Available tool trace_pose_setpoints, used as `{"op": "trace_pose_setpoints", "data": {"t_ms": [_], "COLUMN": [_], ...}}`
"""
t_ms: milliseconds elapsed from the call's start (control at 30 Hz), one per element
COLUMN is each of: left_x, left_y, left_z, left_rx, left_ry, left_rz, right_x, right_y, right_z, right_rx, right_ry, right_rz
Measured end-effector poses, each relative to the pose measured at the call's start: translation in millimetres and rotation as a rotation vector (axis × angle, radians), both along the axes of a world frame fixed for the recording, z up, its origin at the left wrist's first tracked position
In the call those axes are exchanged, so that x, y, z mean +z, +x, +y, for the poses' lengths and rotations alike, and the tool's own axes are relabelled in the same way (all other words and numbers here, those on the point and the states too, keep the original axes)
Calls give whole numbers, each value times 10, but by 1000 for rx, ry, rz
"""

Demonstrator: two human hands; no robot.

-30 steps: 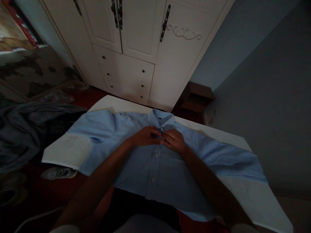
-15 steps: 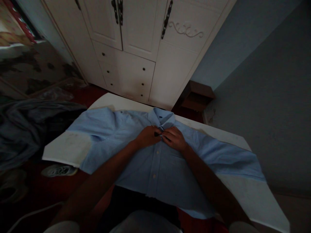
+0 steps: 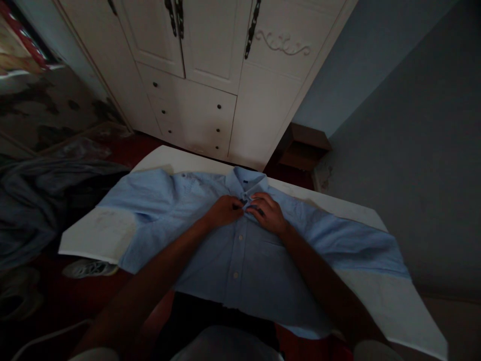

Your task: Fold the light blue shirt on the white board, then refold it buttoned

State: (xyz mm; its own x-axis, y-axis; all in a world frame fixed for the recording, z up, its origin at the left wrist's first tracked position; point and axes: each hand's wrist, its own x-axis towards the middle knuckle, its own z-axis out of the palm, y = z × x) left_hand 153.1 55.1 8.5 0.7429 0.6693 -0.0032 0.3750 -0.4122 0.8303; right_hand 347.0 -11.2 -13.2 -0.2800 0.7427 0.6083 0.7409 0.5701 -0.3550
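A light blue short-sleeved shirt (image 3: 210, 250) lies front up and spread out on a white table (image 3: 101, 233), collar toward the far edge. My left hand (image 3: 224, 210) and my right hand (image 3: 266, 213) meet just below the collar (image 3: 246, 181). Both pinch the shirt's front placket near its top button, fingers curled and pressed together. Lower buttons run down the closed placket (image 3: 236, 255) toward me. My forearms stretch across the shirt's body.
A white wardrobe (image 3: 210, 75) with drawers and dark handles stands behind the table. A small brown stand (image 3: 302, 150) sits at its right, by a grey-blue wall. Dark cloth (image 3: 41, 200) is heaped at the left, with a shoe (image 3: 88, 268) on the floor below.
My hands stay together at the top of the placket, with the fingers shifting slightly. The view has drifted a little; the shirt has not moved.
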Motion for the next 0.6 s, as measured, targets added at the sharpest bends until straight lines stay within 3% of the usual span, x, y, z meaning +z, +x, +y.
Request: {"op": "trace_pose_setpoints", "data": {"t_ms": [400, 600], "left_x": [-18, 6], "left_y": [-58, -44], "left_z": [98, 95], "left_rx": [-99, -113], "left_ry": [-53, -5], "left_rz": [-67, -49], "right_x": [7, -4], "right_y": [-4, 0], "right_z": [39, 45], "right_rx": [12, 31], "right_ry": [-44, -71], "right_rz": [25, 38]}}
